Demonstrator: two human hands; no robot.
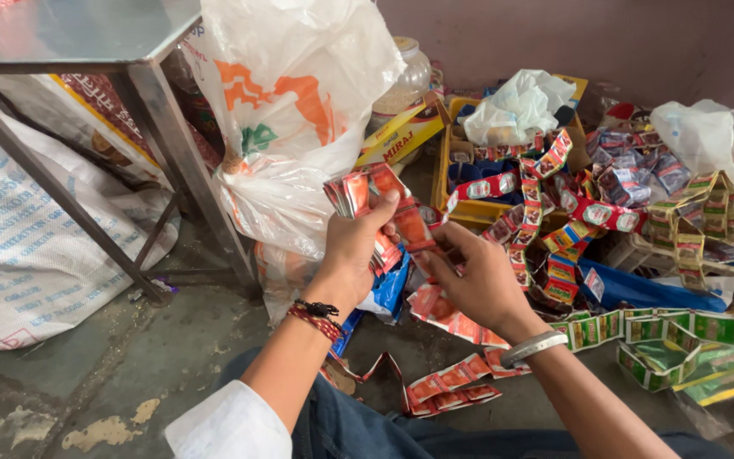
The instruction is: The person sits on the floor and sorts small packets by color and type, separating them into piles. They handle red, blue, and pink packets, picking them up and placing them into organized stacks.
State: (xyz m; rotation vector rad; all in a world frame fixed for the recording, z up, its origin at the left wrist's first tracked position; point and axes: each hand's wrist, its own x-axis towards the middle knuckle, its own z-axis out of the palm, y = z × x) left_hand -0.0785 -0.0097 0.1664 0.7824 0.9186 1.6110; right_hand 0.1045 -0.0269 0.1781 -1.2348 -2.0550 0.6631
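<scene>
Head view: I see two hands at work over a cluttered floor (pixel 155 340). The left hand (pixel 354 246) has its fingers closed around one folded stack of red sachets (pixel 367 191), held upright at frame centre, with a strip of the same red sachets (pixel 414 225) trailing down from it. The right hand (pixel 477 276) pinches that strip just beside the left, fingers nearly closed on it. Further loose lengths of red sachets (pixel 452 387) lie on the floor below the hands, at least three, touching one another. To the right I count one coil of green sachet strip (pixel 664 340) on the floor and one tangle of red, yellow and green strips (pixel 554 212) spilling over the edge of one yellow crate (pixel 445 166). The crate holds a crumpled white bag (pixel 516 106) and small packets; its exact contents I cannot tell. One large white carrier bag (pixel 286 110) hangs just behind the left hand, touching the leg of one steel worktop (pixel 78 34) at upper left. One white woven sack (pixel 19 246) lies under the worktop. Open room exists only on the floor to the left of the person's knee; the right side is crowded up to the wall.
</scene>
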